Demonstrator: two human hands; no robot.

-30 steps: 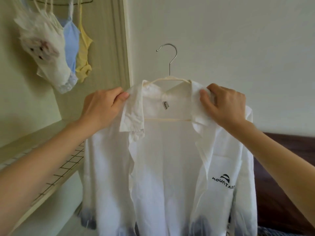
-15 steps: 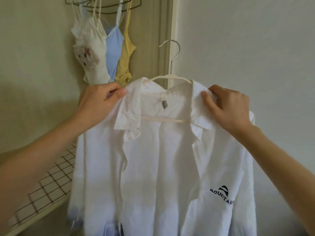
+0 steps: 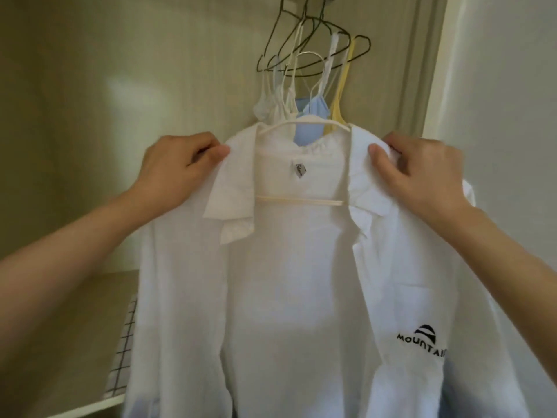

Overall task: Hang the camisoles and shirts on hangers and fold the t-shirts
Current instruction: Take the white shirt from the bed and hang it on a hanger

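Here, left hand (image 3: 180, 170) and right hand (image 3: 422, 173) pinch the white collared cotton shirt (image 3: 301, 282) on its cream hanger (image 3: 301, 202); next, hooking it beside the hung camisoles (image 3: 313, 107).

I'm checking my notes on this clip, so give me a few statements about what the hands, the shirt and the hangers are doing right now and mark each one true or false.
1. Both the left hand and the right hand grip the white shirt at its shoulders. True.
2. The shirt is buttoned shut down the front. False: it hangs open, showing the cream hanger inside.
3. The camisoles hang on wire hangers behind the shirt. True.
4. The shirt's printed logo reads OCEAN. False: it reads MOUNTAIN, with the last letter cut off by a fold.
5. A red camisole hangs among them. False: they are white, blue and yellow.
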